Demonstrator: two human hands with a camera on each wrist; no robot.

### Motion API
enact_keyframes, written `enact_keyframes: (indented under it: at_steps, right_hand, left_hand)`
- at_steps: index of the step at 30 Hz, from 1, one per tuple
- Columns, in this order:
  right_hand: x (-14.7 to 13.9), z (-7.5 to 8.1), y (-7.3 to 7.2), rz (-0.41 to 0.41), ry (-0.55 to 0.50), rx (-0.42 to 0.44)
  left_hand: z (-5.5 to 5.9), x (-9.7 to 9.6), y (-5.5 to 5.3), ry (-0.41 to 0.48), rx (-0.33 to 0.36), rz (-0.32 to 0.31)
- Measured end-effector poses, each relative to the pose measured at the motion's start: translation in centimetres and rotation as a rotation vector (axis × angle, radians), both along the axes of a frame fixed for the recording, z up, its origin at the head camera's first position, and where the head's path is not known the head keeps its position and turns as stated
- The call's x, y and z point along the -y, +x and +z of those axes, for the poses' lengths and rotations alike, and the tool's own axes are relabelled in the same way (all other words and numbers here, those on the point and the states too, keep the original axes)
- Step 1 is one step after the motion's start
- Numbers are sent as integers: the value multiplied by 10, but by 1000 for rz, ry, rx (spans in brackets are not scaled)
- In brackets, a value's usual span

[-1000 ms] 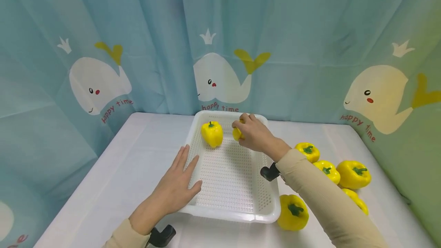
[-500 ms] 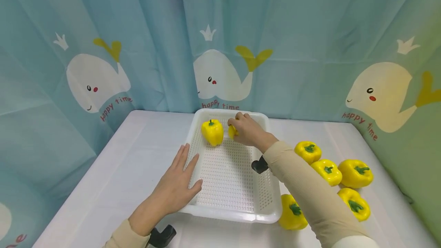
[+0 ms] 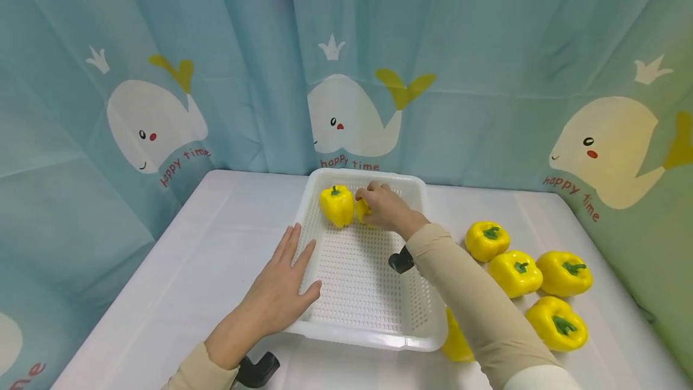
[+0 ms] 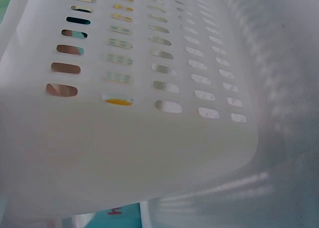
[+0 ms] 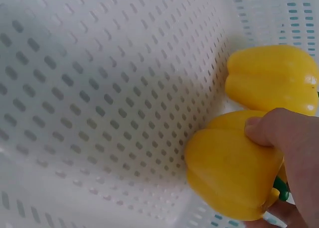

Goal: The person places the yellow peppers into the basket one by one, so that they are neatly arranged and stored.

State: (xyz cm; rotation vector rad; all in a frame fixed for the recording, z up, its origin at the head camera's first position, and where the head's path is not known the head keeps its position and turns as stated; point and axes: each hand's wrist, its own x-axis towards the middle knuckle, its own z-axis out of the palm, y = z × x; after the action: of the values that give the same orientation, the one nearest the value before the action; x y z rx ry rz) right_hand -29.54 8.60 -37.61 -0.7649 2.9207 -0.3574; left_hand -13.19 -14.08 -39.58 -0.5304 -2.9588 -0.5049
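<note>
My right hand (image 3: 385, 206) grips a yellow bell pepper (image 5: 232, 166) by its stem end, with the thumb across its side. The pepper is inside the far part of a white perforated basket (image 3: 373, 342), mostly hidden behind the fingers in the head view. Just left of it, another yellow bell pepper (image 3: 337, 206) stands in the basket with its green stem up. My left hand (image 3: 276, 290) lies with fingers spread over the basket's left rim. The left wrist view shows only the basket's slotted wall (image 4: 129, 143).
Right of the basket, several yellow bell peppers (image 3: 515, 274) sit on the white tablecloth (image 3: 216, 239). One more pepper (image 3: 457, 342) is by the basket's near right corner, partly behind my right sleeve. A blue curtain (image 3: 243, 77) with whale prints hangs behind the table.
My right hand has carried its bell pepper leftward, close to the pepper standing in the basket. The left hand stays at the rim, and the head view has shifted slightly.
</note>
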Motion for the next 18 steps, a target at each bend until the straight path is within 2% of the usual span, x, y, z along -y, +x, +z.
enact_keyframes:
  at_steps: [10, 18]
  right_hand:
    - [-3, 2, 2, 3, -64, 10]
    - [-13, 8, 5, 21, -57, -4]
  left_hand:
    - [2, -1, 0, -7, -4, 0]
    - [2, 0, 2, -7, 5, -12]
